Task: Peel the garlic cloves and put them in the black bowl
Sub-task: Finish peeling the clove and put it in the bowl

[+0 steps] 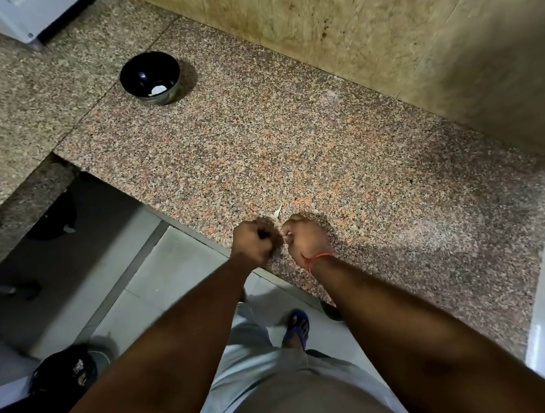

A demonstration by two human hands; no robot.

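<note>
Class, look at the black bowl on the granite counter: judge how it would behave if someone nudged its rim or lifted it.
The black bowl looks deep and rounded above a narrower base, so a rim nudge might rock or tip it. Its glossy surface suggests it could slide on the polished counter. It holds only one pale piece, probably peeled garlic, so the contents add little weight.

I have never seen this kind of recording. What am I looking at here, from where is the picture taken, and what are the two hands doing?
There is no machine: a person wears a camera on the head, looking down at their own arms. The left hand and right hand meet over the edge of a speckled granite counter, fingers curled around something small and pale, probably a garlic clove; it is mostly hidden. A scrap of peel lies just beyond them. Farther away stands the black bowl, with something white inside.
</note>
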